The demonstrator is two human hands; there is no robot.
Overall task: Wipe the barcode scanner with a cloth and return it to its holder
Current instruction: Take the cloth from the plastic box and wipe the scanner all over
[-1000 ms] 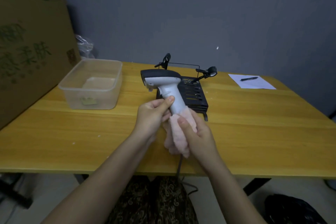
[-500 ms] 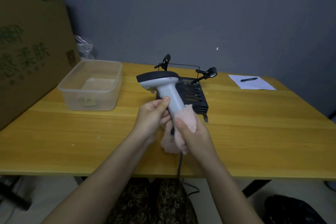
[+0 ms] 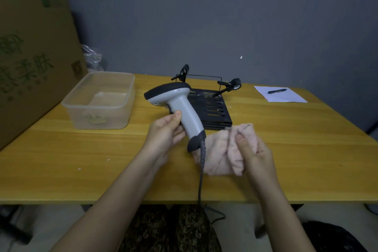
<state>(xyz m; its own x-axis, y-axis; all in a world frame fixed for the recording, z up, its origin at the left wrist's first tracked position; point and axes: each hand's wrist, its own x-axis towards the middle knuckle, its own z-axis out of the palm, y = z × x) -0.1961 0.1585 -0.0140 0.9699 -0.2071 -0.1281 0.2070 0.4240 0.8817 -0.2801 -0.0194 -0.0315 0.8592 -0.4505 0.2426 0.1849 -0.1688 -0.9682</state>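
Observation:
A grey and black barcode scanner is held upright above the table, head pointing left, its coiled cable hanging over the front edge. My left hand grips the scanner's handle. My right hand holds a crumpled pink cloth just right of the handle's base, apart from the scanner. Behind the scanner lies the black slotted holder with a wire frame and two clip arms.
A clear plastic tub stands at the back left of the wooden table. A large cardboard box leans at the far left. A sheet of paper with a pen lies at the back right.
My right hand has pulled the cloth off the scanner's handle and moved it to the right. The handle's dark base and cable are now uncovered. The scanner's head has tilted slightly left.

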